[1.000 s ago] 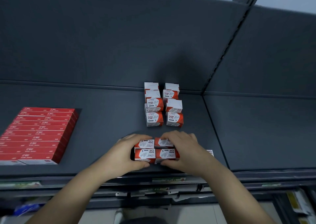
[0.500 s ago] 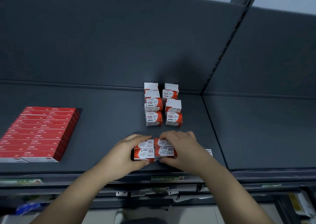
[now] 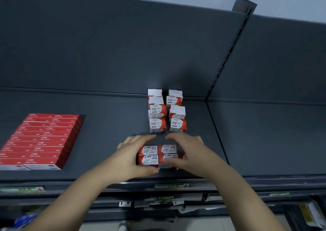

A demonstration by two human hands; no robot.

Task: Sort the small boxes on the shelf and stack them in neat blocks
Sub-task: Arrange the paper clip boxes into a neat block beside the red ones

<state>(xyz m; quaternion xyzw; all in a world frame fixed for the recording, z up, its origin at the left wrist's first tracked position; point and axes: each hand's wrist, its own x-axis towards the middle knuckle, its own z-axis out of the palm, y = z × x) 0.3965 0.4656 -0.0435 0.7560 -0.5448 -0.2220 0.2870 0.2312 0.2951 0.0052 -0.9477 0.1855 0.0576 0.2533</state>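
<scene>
A block of several small red-and-white paper clip boxes sits near the front edge of the dark grey shelf. My left hand grips the block's left side, thumb at the front and fingers curled over the back. My right hand grips its right side the same way, hiding the right end. Just behind, two short rows of the same paper clip boxes run back toward the shelf's rear wall, some stacked two high.
A flat block of long red boxes lies at the left of the shelf. A slotted upright post and a seam divide this shelf from the bay on the right. Below the front edge, price-label strips and lower shelves show.
Both hands, still holding the block of boxes, have shifted it slightly back toward the two rows. The camera has tilted a little.
</scene>
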